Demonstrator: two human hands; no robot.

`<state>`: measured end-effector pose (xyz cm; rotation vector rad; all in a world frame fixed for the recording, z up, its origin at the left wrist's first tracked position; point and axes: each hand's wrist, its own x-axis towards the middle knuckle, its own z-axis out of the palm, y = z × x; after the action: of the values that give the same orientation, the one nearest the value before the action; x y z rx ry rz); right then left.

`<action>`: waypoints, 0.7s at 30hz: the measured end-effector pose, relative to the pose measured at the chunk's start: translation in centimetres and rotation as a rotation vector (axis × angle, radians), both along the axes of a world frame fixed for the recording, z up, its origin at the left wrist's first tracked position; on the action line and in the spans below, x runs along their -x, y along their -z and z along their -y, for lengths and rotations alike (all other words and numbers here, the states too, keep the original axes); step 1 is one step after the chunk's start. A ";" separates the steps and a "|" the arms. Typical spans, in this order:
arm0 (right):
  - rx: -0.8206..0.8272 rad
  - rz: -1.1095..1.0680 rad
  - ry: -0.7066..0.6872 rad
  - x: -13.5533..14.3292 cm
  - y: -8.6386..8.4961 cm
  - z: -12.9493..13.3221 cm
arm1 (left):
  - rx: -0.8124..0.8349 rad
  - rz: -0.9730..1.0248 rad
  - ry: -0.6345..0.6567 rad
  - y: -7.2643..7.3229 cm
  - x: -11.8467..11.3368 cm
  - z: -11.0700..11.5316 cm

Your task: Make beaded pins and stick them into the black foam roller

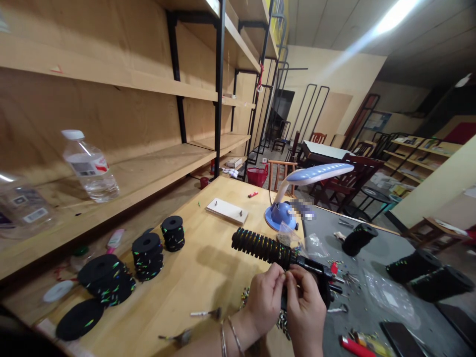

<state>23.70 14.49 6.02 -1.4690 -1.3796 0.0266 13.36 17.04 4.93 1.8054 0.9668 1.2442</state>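
Observation:
My left hand [265,297] and my right hand [305,308] meet at the fingertips, both pinched closed. Whatever lies between the fingertips is too small to make out. Just behind them a black rod-like fixture [312,265] carries a row of black ribbed discs [262,246] with yellow and green flecks, pointing to the upper left. Small shiny parts [283,322] lie below and partly behind my hands.
Stacks of black discs [147,255] stand at the left of the wooden table [208,258]. A blue lamp [280,215] stands behind the fixture. Black rolls [414,265], plastic bags, a phone [400,339] and a red-handled tool [356,347] lie on the grey mat. Bottles stand on the left shelf.

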 end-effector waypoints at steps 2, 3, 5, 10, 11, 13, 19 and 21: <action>-0.002 0.003 -0.005 -0.1 0.1 -0.1 | 0.008 0.003 0.004 0.0 0.0 0.1; -0.004 0.005 -0.006 -0.1 0.2 -0.1 | 0.012 0.004 0.004 0.0 0.0 0.1; -0.012 0.009 -0.006 -0.2 0.3 -0.2 | 0.014 0.008 0.004 0.0 0.0 0.1; -0.021 0.024 -0.008 -0.3 0.6 -0.4 | 0.012 0.020 0.000 -0.3 0.0 0.0; -0.021 0.026 -0.007 -0.3 0.6 -0.4 | 0.013 0.022 -0.002 -0.3 0.0 0.0; -0.019 0.028 -0.001 -0.3 0.6 -0.4 | 0.015 0.030 0.000 -0.4 0.0 0.0; -0.018 0.043 0.018 -0.3 0.5 -0.5 | 0.020 0.044 0.004 -0.4 -0.1 0.2; -0.019 0.050 0.021 -0.3 0.4 -0.5 | 0.014 0.047 0.001 -0.4 -0.1 0.2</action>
<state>23.97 15.01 5.64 -1.4769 -1.4012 -0.0365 13.43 16.80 5.37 1.7579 0.9464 1.2702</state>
